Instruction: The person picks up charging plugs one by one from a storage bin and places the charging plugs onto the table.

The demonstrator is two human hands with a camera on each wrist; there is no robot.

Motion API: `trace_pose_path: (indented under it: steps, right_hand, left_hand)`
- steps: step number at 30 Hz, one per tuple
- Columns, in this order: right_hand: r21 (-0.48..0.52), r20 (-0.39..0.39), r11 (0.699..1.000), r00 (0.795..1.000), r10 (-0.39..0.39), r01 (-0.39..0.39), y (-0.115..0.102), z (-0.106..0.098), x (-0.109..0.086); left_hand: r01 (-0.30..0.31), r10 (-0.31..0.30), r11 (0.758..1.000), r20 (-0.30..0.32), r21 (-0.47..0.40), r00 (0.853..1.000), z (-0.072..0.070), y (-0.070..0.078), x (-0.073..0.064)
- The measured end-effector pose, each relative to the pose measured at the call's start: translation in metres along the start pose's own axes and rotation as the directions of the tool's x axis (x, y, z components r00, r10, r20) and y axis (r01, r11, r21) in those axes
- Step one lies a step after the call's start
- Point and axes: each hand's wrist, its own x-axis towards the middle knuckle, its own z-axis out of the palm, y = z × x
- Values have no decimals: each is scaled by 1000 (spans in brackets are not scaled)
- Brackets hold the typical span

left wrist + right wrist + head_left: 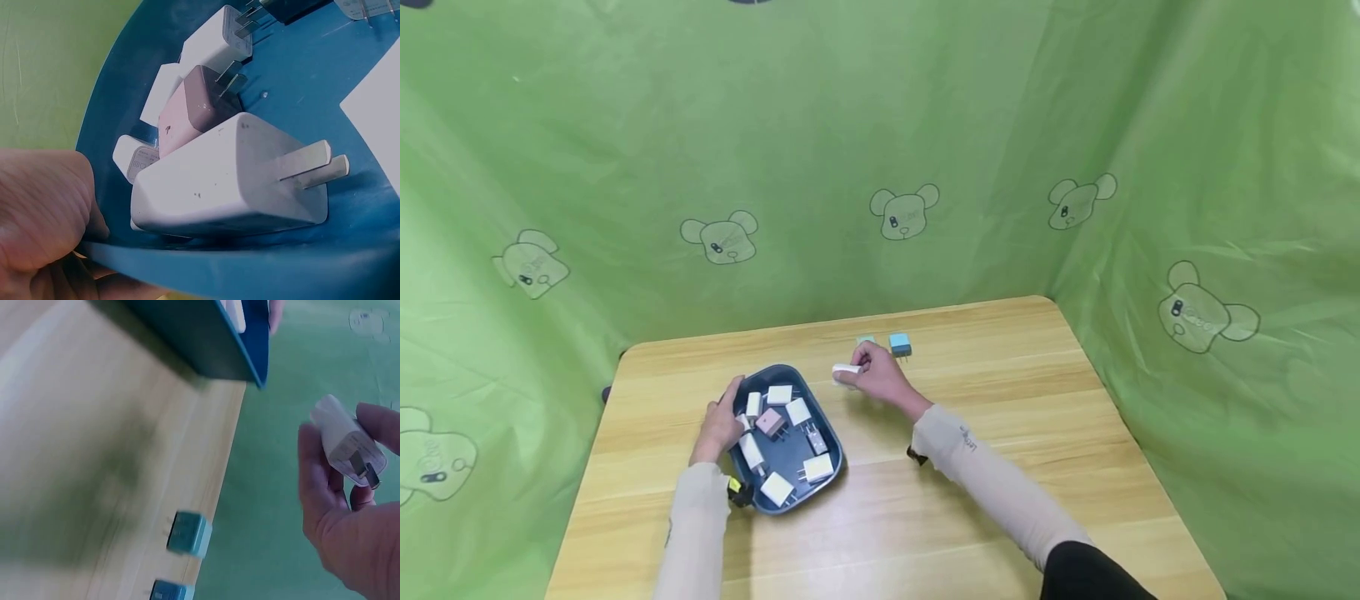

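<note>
My left hand (718, 428) grips the left rim of a dark blue plastic bin (784, 457); in the left wrist view the thumb lies inside the wall and the fingers outside. Inside the bin lie several white charger plugs, one large white charger (190, 181) closest to that hand, and a pink charger (770, 422) among them. Between thumb and fingers, my right hand (886, 380) pinches a white charger plug (344, 434), held up off the table to the right of the bin, its two prongs showing in the right wrist view.
Beyond my right hand, a blue charger (900, 343) and a pale green charger (867, 339), partly behind the fingers, stand near the back edge of the wooden table (1000, 450). A green curtain (820, 167) with mouse-face prints hangs around the table.
</note>
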Motion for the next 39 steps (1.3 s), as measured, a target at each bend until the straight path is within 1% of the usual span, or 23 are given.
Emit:
trace_pose_path:
  steps: [5, 8, 16, 20, 23, 27, 31, 33, 36, 39]
  right_hand:
    - [56, -60, 997, 996, 65, -62, 6, -22, 13]
    - [82, -87, 992, 990, 108, -101, 11, -36, 21]
    - [131, -141, 972, 967, 213, -195, 26, -71, 34]
    - [163, -160, 958, 952, 260, -234, 31, -84, 39]
    - [194, -181, 951, 944, 275, -240, 38, -89, 45]
    - [214, -213, 951, 939, 269, -224, 51, -94, 50]
    - [242, -227, 944, 932, 282, -226, 59, -101, 53]
    - [257, -230, 938, 928, 293, -233, 62, -104, 55]
    - [250, -241, 937, 922, 303, -242, 64, -108, 57]
    - [245, -261, 936, 912, 316, -254, 65, -111, 57]
  left_hand:
    - [-13, 13, 1000, -7, 20, 1000, 0, -2, 1]
    - [-9, 9, 1000, -6, 11, 1000, 0, -3, 1]
    - [-11, 11, 1000, -10, 1, 1000, 0, -3, 0]
    - [-17, 17, 1000, -10, 3, 1000, 0, -3, 0]
    - [-20, 20, 1000, -9, 4, 1000, -1, -2, 0]
    - [-19, 19, 1000, -5, 4, 1000, 0, -3, 0]
    - [-12, 12, 1000, -2, -1, 1000, 0, -2, 0]
    - [-11, 11, 1000, -4, -4, 1000, 0, -2, 0]
    - [-10, 10, 1000, -5, -14, 1000, -1, -2, 0]
    - [-1, 1, 999, -1, -32, 1000, -1, -2, 0]
